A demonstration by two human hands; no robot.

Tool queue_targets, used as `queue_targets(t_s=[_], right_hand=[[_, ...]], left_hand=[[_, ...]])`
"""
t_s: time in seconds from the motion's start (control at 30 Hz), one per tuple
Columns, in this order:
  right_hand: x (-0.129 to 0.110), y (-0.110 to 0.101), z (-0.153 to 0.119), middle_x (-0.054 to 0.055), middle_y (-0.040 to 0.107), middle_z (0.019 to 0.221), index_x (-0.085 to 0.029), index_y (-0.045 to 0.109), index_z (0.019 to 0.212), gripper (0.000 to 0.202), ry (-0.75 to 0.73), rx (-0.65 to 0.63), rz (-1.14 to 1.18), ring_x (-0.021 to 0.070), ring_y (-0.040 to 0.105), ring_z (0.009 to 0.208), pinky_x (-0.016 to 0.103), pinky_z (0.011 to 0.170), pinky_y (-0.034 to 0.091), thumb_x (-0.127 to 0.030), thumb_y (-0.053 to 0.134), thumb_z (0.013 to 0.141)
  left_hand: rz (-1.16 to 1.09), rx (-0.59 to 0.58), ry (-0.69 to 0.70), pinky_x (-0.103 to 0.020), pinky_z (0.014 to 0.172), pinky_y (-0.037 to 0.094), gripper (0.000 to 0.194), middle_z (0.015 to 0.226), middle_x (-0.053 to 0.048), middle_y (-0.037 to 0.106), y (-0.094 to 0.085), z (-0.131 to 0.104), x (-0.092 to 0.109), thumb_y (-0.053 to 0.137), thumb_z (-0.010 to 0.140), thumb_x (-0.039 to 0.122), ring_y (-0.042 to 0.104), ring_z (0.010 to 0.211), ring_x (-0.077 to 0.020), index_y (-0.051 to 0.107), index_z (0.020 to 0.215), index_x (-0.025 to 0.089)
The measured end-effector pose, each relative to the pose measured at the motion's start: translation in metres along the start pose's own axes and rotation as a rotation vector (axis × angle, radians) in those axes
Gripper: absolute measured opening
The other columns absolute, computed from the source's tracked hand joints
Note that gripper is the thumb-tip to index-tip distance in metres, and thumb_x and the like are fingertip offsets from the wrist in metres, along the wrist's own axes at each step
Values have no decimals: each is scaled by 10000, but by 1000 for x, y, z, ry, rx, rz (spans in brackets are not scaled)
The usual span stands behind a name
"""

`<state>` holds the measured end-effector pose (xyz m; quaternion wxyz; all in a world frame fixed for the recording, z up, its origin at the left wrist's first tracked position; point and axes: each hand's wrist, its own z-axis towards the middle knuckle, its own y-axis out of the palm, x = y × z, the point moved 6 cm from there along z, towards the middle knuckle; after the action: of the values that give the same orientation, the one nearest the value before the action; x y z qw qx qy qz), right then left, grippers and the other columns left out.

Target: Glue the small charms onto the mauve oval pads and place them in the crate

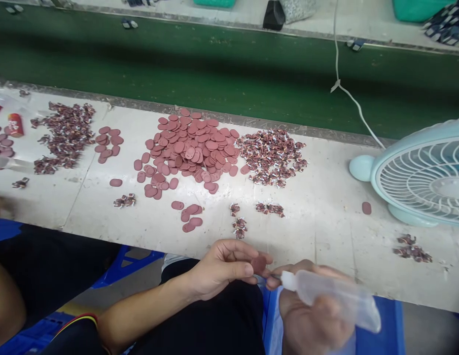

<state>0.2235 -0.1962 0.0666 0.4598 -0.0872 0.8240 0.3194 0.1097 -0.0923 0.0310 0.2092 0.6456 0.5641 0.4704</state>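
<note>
My left hand [224,266] pinches a small reddish-brown oval piece [258,264] between thumb and fingers, just below the table's front edge. My right hand [310,315] grips a clear squeeze bottle [336,296], its white nozzle pointed at the oval piece and almost touching it. On the table beyond lies a large heap of the same oval pieces [188,148], and a heap of small printed patches [271,155] lies right of it.
A light-blue desk fan [417,175] stands at the right, its white cord running across the green conveyor belt [214,64]. More patches [64,133] and ovals lie at the left. Another person's arm [3,296] is at far left. Blue crates sit below.
</note>
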Motion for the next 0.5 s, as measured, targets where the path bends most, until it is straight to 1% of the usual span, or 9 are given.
queue_targets(t_s=[0.07, 0.13, 0.17, 0.2, 0.27, 0.37, 0.4, 0.47, 0.5], right_hand=[[-1, -22, 18, -13, 637, 748, -324, 601, 1101, 325, 51, 66, 338, 186, 630, 578, 346, 479, 574, -440, 739, 831], [9, -40, 43, -25, 586, 772, -288, 569, 1189, 368, 256, 4, 863, 133, 590, 576, 286, 499, 597, -326, 707, 850], [14, -43, 54, -45, 552, 761, -288, 549, 1188, 406, 428, -96, 1152, 121, 588, 602, 259, 533, 608, -208, 706, 822], [13, -45, 63, -79, 512, 698, -290, 535, 1119, 425, 560, -262, 1374, 106, 578, 576, 220, 507, 589, -109, 715, 779], [13, -59, 78, -111, 461, 634, -271, 521, 1017, 391, 652, -375, 1484, 72, 544, 519, 147, 454, 539, -19, 685, 768], [9, -59, 73, -119, 437, 588, -223, 557, 971, 296, 650, -444, 1447, 45, 485, 434, 93, 358, 432, 14, 648, 819], [7, -54, 67, -118, 425, 589, -208, 582, 993, 238, 556, -455, 1276, 30, 437, 395, 80, 326, 378, -12, 627, 865], [2, -39, 55, -114, 415, 604, -215, 629, 1060, 155, 220, -441, 606, 11, 338, 342, 86, 292, 304, -108, 565, 968], [-2, -28, 50, -109, 427, 615, -250, 645, 1095, 166, -9, -402, 89, 19, 325, 338, 110, 297, 321, -169, 529, 1008]], left_hand=[[-7, -3, 16, -214, 745, 603, 214, 1160, -97, 822, -1, -1, 3, 898, 777, 200, 809, 944, -203, 805, 970, 209], [-2, 8, 36, -217, 763, 609, 201, 1175, -100, 818, -5, -2, 7, 886, 793, 200, 809, 967, -214, 804, 977, 205], [4, 20, 51, -215, 766, 612, 196, 1175, -101, 818, -8, -3, 11, 883, 798, 202, 809, 979, -220, 805, 978, 203], [10, 35, 70, -214, 764, 615, 190, 1171, -101, 819, -12, -4, 15, 880, 802, 206, 809, 989, -228, 807, 977, 202], [30, 75, 118, -212, 762, 620, 172, 1168, -102, 820, -23, -8, 25, 874, 810, 210, 807, 1001, -239, 809, 969, 203], [62, 140, 204, -213, 764, 621, 144, 1177, -105, 817, -39, -16, 44, 853, 833, 205, 808, 993, -233, 810, 971, 208], [69, 158, 228, -209, 763, 619, 137, 1180, -105, 816, -44, -19, 50, 844, 842, 202, 808, 989, -228, 810, 974, 209], [76, 188, 262, -200, 760, 615, 133, 1173, -103, 818, -51, -24, 60, 835, 851, 196, 808, 983, -220, 810, 982, 211], [80, 199, 275, -196, 759, 614, 134, 1168, -100, 819, -53, -26, 63, 834, 852, 195, 808, 981, -217, 811, 982, 212]])
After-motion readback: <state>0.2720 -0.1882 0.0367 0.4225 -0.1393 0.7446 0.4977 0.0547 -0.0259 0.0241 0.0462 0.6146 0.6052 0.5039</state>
